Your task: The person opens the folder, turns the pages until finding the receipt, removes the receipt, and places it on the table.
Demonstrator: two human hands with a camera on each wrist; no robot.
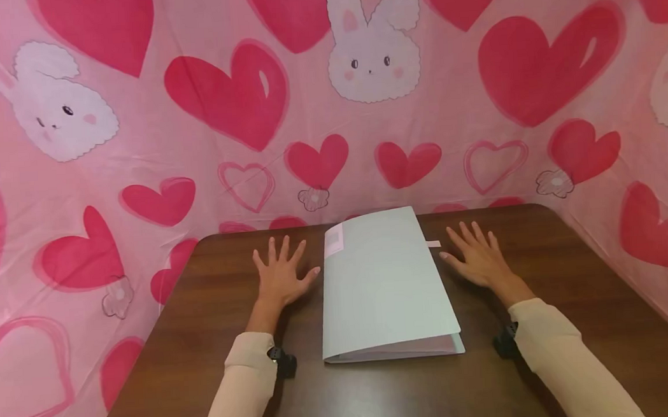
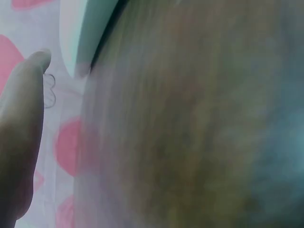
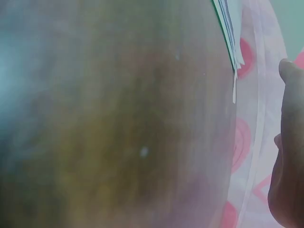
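A pale mint-grey folder [image 1: 384, 282] lies closed on the brown table, its front cover lifted slightly at the near right corner. Its upper left carries a pink label [image 1: 333, 240], and a small pale tab [image 1: 433, 244] sticks out on the right. To the left of the folder my left hand [image 1: 281, 277] is spread with straight fingers, thumb close to the spine but apart from it. On the other side my right hand [image 1: 479, 260] is likewise spread, holding nothing. In the right wrist view the folder's page edges [image 3: 230, 28] show at the top.
The dark brown wooden table [image 1: 391, 399] has rounded far corners. Behind it and along both sides hangs a pink cloth [image 1: 237, 134] printed with hearts and rabbits. A black wrist camera [image 1: 285, 362] is strapped to the left wrist, another black camera [image 1: 505, 341] to the right.
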